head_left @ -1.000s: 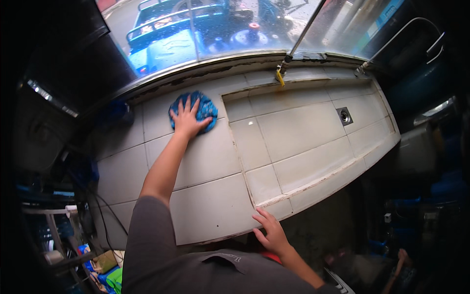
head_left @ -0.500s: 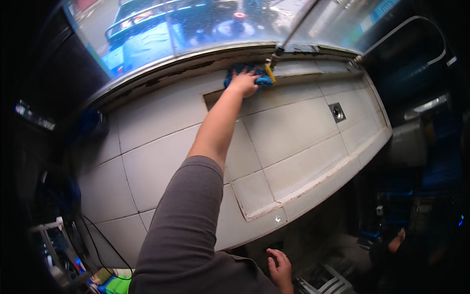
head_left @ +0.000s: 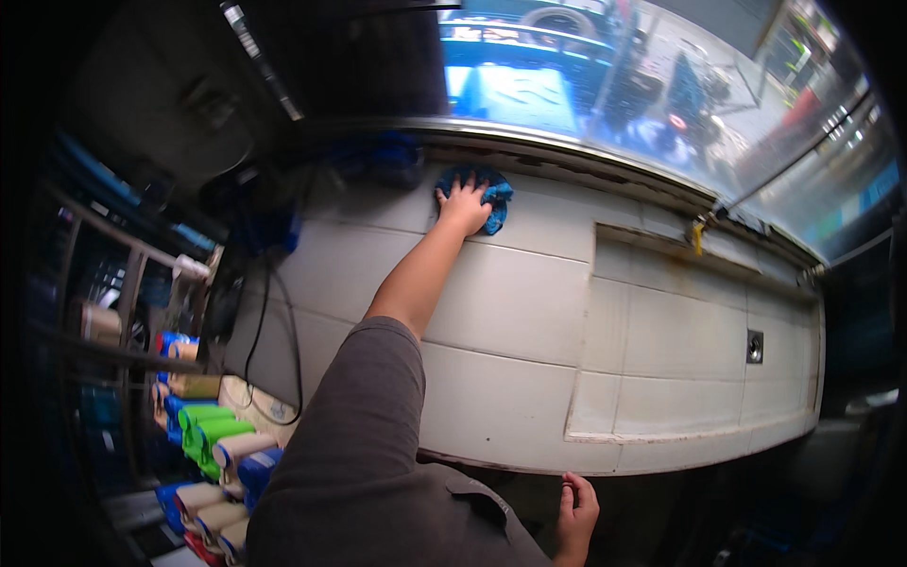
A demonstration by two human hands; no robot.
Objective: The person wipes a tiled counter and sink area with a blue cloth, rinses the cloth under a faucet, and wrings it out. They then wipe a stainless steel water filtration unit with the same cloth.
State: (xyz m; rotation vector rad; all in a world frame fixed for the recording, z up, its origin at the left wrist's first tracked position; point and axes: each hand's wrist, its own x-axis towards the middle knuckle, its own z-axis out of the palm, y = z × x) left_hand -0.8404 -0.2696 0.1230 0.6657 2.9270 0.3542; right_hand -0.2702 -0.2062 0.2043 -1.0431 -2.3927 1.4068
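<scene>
My left hand point(head_left: 464, 206) presses a crumpled blue cloth point(head_left: 498, 203) onto the white tiled counter point(head_left: 510, 293), near its back edge below the window. The fingers are spread over the cloth, and its folds stick out around them. Just left of it sits a dark blue object point(head_left: 392, 159), too dim to make out. Low in front of the counter's front edge hangs my right hand point(head_left: 578, 515), its fingers loosely bent and nothing visible in them.
A shallow tiled basin point(head_left: 680, 331) with a square drain point(head_left: 754, 347) is on the right, a yellow-handled tap point(head_left: 698, 236) behind it. A black cable point(head_left: 299, 364) loops over the left end. Green and beige rolled or bottle-like items point(head_left: 213, 435) lie at lower left.
My left hand has slid the blue cloth leftward, from beside the tap to the counter left of the basin. The view has turned left. My right hand stays low by the front edge.
</scene>
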